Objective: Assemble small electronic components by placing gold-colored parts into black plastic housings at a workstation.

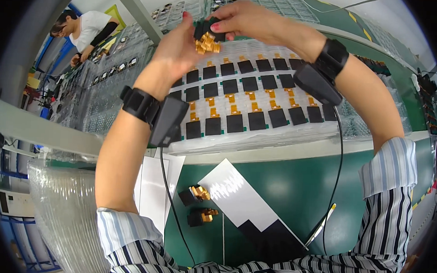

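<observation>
Green table [285, 189] below, clear tray [278, 134] mid-frame | left hand [176, 48] cups a stack of small black modules [207, 37] at top centre | right hand [244, 20] pinches the top one | best lifted by the edges, gold tails untouched.

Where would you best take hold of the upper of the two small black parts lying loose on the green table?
Probably by the black square body of the upper loose part, thumb and finger on its two opposite edges, coming straight down from above. It lies flat on the green table, apart from the lower part, and its gold ribbon tail looks thin and folded, so best left alone.
</observation>
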`<action>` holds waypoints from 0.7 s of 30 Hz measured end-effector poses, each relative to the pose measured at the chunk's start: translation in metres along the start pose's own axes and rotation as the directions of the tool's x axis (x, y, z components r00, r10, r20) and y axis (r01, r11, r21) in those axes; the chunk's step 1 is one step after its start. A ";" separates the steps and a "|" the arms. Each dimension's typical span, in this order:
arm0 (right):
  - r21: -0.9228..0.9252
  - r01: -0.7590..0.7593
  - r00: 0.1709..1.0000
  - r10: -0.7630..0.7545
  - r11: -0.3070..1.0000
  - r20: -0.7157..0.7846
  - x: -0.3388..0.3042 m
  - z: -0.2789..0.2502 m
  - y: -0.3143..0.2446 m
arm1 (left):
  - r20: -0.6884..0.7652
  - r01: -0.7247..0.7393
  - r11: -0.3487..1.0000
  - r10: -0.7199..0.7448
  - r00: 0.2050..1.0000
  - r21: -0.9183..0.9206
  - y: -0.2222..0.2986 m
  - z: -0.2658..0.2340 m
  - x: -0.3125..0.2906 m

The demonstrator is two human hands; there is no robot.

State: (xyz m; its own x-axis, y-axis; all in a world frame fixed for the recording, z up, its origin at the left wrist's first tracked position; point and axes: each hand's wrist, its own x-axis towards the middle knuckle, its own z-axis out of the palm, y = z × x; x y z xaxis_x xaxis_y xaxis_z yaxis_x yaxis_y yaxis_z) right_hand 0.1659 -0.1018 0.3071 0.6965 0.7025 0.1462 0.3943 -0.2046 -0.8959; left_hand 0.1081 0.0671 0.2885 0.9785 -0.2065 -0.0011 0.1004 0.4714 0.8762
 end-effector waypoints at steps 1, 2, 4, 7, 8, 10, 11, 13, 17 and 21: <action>-0.045 0.025 0.999 -0.024 0.999 0.034 -0.007 0.004 -0.007 | -0.006 -0.006 1.000 0.006 1.000 0.006 0.000 0.011 -0.011; -0.088 0.053 0.996 -0.047 0.995 0.071 -0.014 0.008 -0.014 | -0.004 0.026 0.999 -0.027 1.000 -0.045 -0.001 0.021 -0.022; -0.225 0.264 0.964 -0.262 0.938 0.042 -0.028 0.019 -0.015 | 0.009 0.089 0.985 -0.089 0.996 -0.150 -0.003 0.038 -0.042; -0.480 0.588 0.762 -0.645 0.651 0.060 -0.052 0.039 -0.022 | -0.095 0.079 0.976 -0.100 0.990 -0.202 -0.015 0.048 -0.071; -0.492 0.566 0.786 -0.614 0.661 0.079 -0.062 0.049 -0.028 | -0.152 0.074 0.971 -0.110 0.982 -0.227 -0.017 0.049 -0.084; -0.538 0.489 0.849 -0.516 0.687 0.112 -0.079 0.059 -0.031 | -0.199 0.102 0.959 -0.158 0.967 -0.264 -0.030 0.055 -0.098; -0.534 0.487 0.852 -0.511 0.691 0.116 -0.081 0.062 -0.031 | -0.241 0.127 0.946 -0.204 0.949 -0.298 -0.036 0.058 -0.105; -0.430 0.432 0.895 -0.437 0.793 0.092 -0.089 0.069 -0.043 | -0.293 0.140 0.935 -0.240 0.925 -0.326 -0.041 0.059 -0.130; -0.396 0.297 0.940 -0.340 0.869 -0.040 -0.072 0.051 -0.052 | -0.048 0.144 0.729 -0.236 0.971 -0.669 -0.032 0.022 -0.178; -0.579 0.262 0.955 -0.293 0.772 0.041 -0.047 0.041 -0.027 | -0.393 -0.193 0.662 -0.165 0.905 -0.724 -0.009 0.006 -0.205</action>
State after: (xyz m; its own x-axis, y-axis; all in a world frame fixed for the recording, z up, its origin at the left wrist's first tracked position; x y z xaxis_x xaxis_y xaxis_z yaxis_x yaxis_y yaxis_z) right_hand 0.0979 -0.1017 0.3069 0.5251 0.7590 0.3850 0.8340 -0.3689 -0.4102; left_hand -0.0943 0.0994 0.2836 0.9394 0.0721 -0.3351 0.0078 0.9728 0.2313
